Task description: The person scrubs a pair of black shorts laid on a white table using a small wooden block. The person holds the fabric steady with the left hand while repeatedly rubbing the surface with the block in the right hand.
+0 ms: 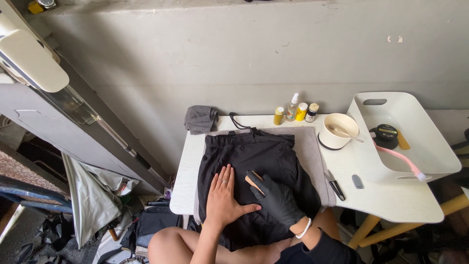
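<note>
Black garment [254, 166] lies spread flat on grey mat [309, 146] atop white table [391, 195], centre of head view. L hand [222, 198] bare, ring on one finger, palm down w/ fingers spread, pressing fabric; grips nothing. R hand [277, 198] in black glove, white bracelet at wrist, fingers curled around small tan brush [254, 183], its tip on the cloth just beside L fingertips. Far edge of table: four small bottles [295, 112], grey rag [200, 119]. To the right: white bowl [340, 129] w/ stick inside, white tray [420, 142] holding black round tin [387, 135], pink toothbrush [398, 159] over its rim. Black pen-like tool [334, 186] near mat edge.
</note>
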